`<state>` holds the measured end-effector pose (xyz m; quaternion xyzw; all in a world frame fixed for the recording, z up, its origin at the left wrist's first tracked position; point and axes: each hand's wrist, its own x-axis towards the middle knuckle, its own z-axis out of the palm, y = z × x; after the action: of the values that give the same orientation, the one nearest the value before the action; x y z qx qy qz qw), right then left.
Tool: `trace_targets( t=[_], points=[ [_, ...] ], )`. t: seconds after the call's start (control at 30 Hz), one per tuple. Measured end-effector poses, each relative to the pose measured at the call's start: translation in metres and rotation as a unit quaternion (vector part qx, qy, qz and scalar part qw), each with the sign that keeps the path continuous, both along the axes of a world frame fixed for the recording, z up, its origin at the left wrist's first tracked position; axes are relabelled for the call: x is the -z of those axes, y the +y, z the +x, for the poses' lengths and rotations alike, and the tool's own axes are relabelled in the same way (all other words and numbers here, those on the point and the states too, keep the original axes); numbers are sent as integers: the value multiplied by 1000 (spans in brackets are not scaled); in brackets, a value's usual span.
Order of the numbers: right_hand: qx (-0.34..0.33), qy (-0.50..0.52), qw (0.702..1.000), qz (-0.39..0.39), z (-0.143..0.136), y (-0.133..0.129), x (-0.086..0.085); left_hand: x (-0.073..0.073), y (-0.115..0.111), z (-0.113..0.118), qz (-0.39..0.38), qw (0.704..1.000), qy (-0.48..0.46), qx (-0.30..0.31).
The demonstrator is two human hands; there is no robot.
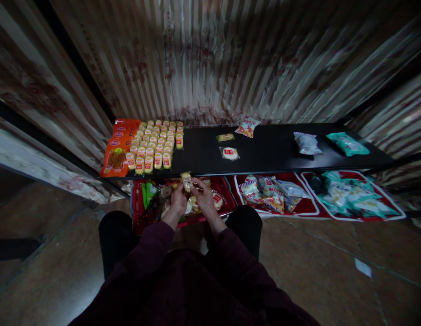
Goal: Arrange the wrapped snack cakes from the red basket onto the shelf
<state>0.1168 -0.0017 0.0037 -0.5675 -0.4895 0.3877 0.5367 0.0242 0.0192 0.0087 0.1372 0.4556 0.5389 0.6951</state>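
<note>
Your left hand [177,201] and right hand [203,198], both nearly closed, are pinching a wrapped snack [186,180] over the red basket [137,213]; it's likely feeling light, slick, crushable; its wrapper ends are probably favouring gentle holding.

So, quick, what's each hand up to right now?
Left hand: partly closed, holding one side of a small wrapped snack over the red basket.
Right hand: partly closed, holding the same snack from the other side.
</note>
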Motion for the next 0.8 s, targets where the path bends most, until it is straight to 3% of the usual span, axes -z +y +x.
trace_targets(
  t=[0.1, 0.3, 0.53, 0.8],
  points=[
    [9, -32, 999, 16, 1, 0, -3, 1, -1, 1, 0, 998, -62, -8],
    [11, -34, 998, 45, 0, 1, -6, 4, 0, 3, -54, 998, -31, 10],
    [18, -36, 996, 76, 1, 5, -8, -4, 6, 6, -77, 991, -105, 2],
    [4, -155, 982, 107, 1, 11, -21, -1, 20, 6, -77, 987, -141, -9]
  ],
)
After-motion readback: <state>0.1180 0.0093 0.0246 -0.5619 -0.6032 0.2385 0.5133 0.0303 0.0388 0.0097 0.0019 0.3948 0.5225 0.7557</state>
